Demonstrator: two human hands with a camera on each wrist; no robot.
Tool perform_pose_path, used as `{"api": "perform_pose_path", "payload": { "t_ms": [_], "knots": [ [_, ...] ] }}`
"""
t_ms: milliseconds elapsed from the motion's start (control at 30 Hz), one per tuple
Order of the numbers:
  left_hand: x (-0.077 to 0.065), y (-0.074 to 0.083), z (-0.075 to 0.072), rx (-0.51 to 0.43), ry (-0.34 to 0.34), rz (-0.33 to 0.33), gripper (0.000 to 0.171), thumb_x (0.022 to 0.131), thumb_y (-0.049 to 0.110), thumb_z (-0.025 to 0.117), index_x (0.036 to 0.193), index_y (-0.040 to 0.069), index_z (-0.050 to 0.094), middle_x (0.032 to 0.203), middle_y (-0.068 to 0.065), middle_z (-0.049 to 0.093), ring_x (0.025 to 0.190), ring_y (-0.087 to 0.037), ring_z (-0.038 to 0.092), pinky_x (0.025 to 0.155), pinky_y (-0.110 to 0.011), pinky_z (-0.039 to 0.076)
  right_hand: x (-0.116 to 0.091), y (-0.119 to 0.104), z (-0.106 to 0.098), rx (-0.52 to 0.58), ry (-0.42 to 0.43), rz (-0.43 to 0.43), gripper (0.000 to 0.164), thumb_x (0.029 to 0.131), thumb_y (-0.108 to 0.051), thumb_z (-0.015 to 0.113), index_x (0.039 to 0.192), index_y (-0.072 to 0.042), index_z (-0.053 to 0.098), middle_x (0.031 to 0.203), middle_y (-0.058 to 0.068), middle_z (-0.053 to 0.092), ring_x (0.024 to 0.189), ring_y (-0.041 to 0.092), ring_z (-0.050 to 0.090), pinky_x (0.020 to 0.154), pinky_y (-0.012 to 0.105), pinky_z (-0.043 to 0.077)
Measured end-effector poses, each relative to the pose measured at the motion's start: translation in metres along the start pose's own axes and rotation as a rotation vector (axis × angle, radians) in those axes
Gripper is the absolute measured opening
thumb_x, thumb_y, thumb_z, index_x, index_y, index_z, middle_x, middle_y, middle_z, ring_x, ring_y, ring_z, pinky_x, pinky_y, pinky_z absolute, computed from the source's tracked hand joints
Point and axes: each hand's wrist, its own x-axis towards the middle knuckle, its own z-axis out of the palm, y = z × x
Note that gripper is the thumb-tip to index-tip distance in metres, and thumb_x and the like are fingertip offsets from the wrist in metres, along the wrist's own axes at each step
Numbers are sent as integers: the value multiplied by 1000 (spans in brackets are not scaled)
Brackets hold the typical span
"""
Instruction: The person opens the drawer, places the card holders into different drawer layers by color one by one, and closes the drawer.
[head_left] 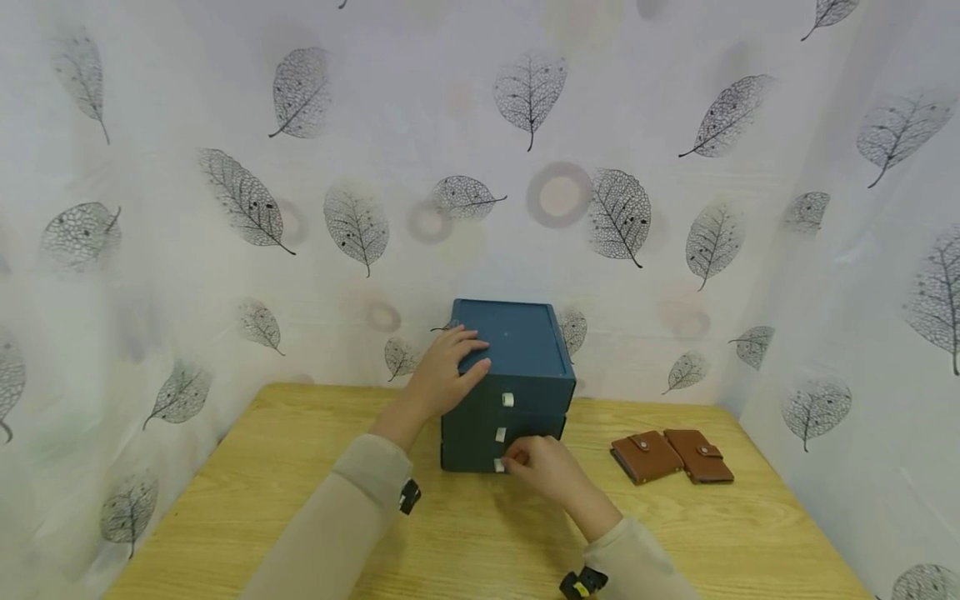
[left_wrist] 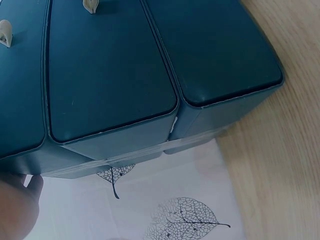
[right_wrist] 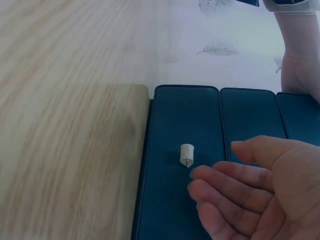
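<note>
A dark blue cabinet (head_left: 517,337) of three stacked drawers stands on the table, each drawer front bearing a small whitish pull tab. My left hand (head_left: 442,375) rests on the cabinet's top at its left edge, fingers spread; only part of that hand (left_wrist: 15,207) shows in the left wrist view. Beside the bottom drawer's pull tab (right_wrist: 186,154) is my right hand (right_wrist: 260,195). Its fingers bend loosely, with the thumb apart from them. A small gap separates the fingertips from the tab, and the hand holds nothing. All three drawers look closed.
Two brown wallets with snap straps, a left one (head_left: 647,457) and a right one (head_left: 699,456), lie side by side to the cabinet's right. The wooden table (head_left: 300,467) ends near a leaf-patterned curtain (head_left: 420,108) behind and at both sides.
</note>
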Motion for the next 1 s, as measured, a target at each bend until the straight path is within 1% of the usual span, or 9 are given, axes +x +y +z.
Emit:
{"api": "perform_pose_path", "payload": {
  "t_ms": [233,433,567,833,1000],
  "knots": [
    [0,2,-1,3,-3,-4,45,103,41,53,138,14,61,152,-9,46,149,-29,26,120,-53,22,1,3,5,-7,-14,11,11,93,-19,71,86,-13,77,78,-5,71,67,7,64,61,27,55],
    [0,2,-1,7,3,2,46,103,42,52,137,13,61,152,-10,47,149,-30,26,120,-54,22,2,6,10,-53,-25,-9,11,92,-16,71,83,-12,77,76,-3,71,66,8,64,60,28,54],
    [0,2,-2,-4,4,1,46,103,41,52,137,13,61,152,-10,46,149,-30,27,120,-54,23,2,9,13,-82,-30,-13,11,92,-15,71,84,-11,78,78,-2,72,69,10,65,63,31,55],
    [-1,1,-1,6,-7,-5,46,103,42,51,139,14,60,153,-9,45,149,-29,25,120,-53,22,2,11,17,-59,-72,48,17,95,-22,68,89,-10,79,82,-2,73,73,14,67,67,35,57],
    [-1,1,-1,9,-4,-3,47,103,43,51,139,14,60,153,-9,45,149,-29,25,120,-54,22,1,10,19,-54,-66,62,20,96,-25,67,85,-12,78,77,-6,71,68,10,64,63,33,55]
  ]
}}
